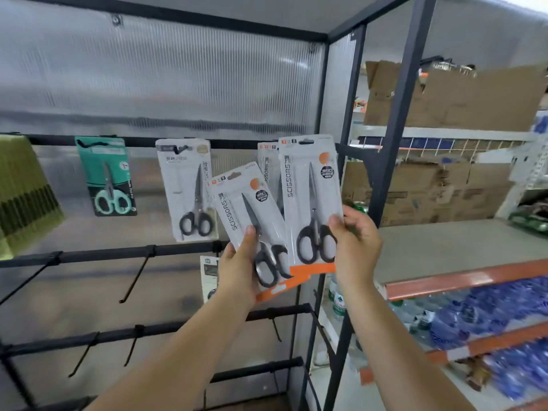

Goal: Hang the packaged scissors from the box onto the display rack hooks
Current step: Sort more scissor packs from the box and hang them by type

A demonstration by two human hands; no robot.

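— What have you got in your right hand [354,247]?

— You're pinching a white pack of scissors [311,200] by its lower right edge, thumb on the front over the black handles, fingers curled behind. The pack stands nearly upright, its top slot level with the top rail of the rack [142,141].

— And your left hand [238,268]?

— It grips a second pack [252,221] of the same kind, thumb pressed on the front beside the blades. That one tilts to the left and sits lower, its right edge tucked behind the pack in your right hand.

— Is anything hanging already?

— Yes. Just behind the upright pack another matching pack [267,164] hangs from the top rail; only its left strip shows. To the left hangs a white pack with smaller black scissors [186,188], then, further left, a teal pack [106,176] with pale green handles. At the far left edge hangs a stack of olive-green goods [23,191]; you can't tell what they are.

— What's below?

— Bare black hooks [136,274] stick out from the lower rails, and part of one more pack [209,277] shows behind your left wrist.

— And off to your right?

— Shelves with cardboard boxes [450,96] above and blue-wrapped bottle packs [486,315] below.
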